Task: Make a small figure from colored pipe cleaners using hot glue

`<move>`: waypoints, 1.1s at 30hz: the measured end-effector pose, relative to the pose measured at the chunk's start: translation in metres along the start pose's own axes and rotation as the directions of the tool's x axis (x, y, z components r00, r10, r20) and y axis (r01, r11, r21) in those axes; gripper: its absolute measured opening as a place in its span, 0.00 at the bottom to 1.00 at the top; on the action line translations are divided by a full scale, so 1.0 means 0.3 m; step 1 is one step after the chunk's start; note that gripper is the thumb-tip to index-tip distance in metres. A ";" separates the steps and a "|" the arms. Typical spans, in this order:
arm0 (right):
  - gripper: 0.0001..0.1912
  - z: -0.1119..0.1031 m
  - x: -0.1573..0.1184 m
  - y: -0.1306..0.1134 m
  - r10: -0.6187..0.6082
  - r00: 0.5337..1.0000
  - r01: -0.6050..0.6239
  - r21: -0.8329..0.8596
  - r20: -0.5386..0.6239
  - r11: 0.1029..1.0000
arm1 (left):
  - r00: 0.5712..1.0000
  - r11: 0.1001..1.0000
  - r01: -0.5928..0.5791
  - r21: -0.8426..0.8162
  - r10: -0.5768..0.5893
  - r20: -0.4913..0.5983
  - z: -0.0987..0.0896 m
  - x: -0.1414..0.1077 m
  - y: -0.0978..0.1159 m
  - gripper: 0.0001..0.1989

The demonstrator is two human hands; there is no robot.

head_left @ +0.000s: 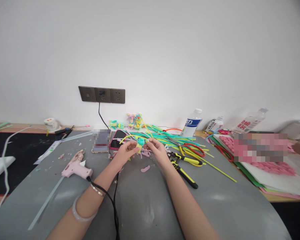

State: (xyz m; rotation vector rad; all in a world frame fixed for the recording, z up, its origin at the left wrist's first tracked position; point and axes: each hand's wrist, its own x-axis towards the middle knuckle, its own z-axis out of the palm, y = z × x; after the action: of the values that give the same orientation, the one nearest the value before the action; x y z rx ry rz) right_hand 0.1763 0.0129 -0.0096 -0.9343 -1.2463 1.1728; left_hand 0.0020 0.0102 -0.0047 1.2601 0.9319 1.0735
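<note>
A small teal and yellow pipe-cleaner figure point(140, 142) is held between my two hands above the grey table point(145, 200). My left hand point(127, 150) pinches its left side, and a yellow pipe cleaner stretches leftward above the fingers. On the figure's right side, my right hand point(156, 148) has its thumb and fingers closed on the edge. Short lilac pipe-cleaner pieces point(145, 169) lie just below and behind the hands. Behind them spreads a pile of teal and yellow pipe cleaners point(170, 136).
Yellow-black pliers point(185, 171) and red-handled scissors point(195, 150) lie right of my hands. A pink glue gun point(77, 169) with a black cable lies left, near phones point(101, 141). A bottle point(192, 122) and finished figures point(134, 121) stand by the wall. Another person's hand shows far right.
</note>
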 end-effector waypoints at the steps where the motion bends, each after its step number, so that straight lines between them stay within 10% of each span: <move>1: 0.20 0.001 -0.001 -0.001 -0.002 1.000 0.002 0.001 -0.001 1.000 | 1.000 1.000 -0.003 0.004 0.003 0.001 0.000 0.000 0.000 0.22; 33: 0.20 0.008 0.003 0.001 -0.081 0.996 0.082 -0.013 0.031 0.997 | 0.998 0.998 -0.062 -0.003 0.062 0.015 -0.006 0.007 -0.017 0.19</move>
State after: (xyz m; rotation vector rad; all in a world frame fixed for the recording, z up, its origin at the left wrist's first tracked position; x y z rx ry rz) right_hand 0.1739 0.0138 -0.0095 -0.8714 -1.3069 1.1187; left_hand 0.0013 0.0129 -0.0098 1.3007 0.8845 1.1124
